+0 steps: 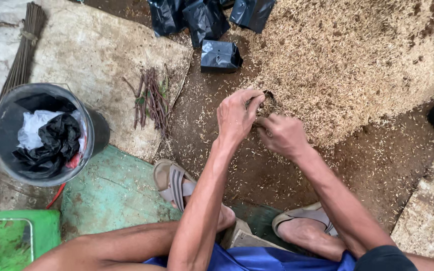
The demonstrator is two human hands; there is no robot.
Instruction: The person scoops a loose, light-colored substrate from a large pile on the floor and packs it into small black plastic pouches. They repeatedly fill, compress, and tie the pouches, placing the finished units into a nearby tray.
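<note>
A seated person's left hand (pixel 236 116) and right hand (pixel 281 134) met at the centre of the frame, at the lower edge of a broad heap of rice husk (pixel 347 60) that filled the upper right. Both hands were curled, fingertips pinched together around a small dark opening (pixel 267 96), apparently the mouth of a little black bag; what exactly they gripped could not be made out.

Just above the hands, one filled black plastic bag (pixel 220 55) stood on the earth floor, with more black bags (pixel 204 15) clustered along the top edge.

To the left of the hands, a bundle of reddish-brown cuttings (pixel 151 100) lay on a worn pale sack (pixel 91 55). At far left stood a black bucket (pixel 96 133) holding crumpled black and white plastic, and a bundle of thin dark sticks (pixel 23 47) lay in the upper left corner.

The person's feet, in sandals (pixel 173 183), rested on the husk-strewn ground at lower centre, beside a green mat (pixel 111 193).
</note>
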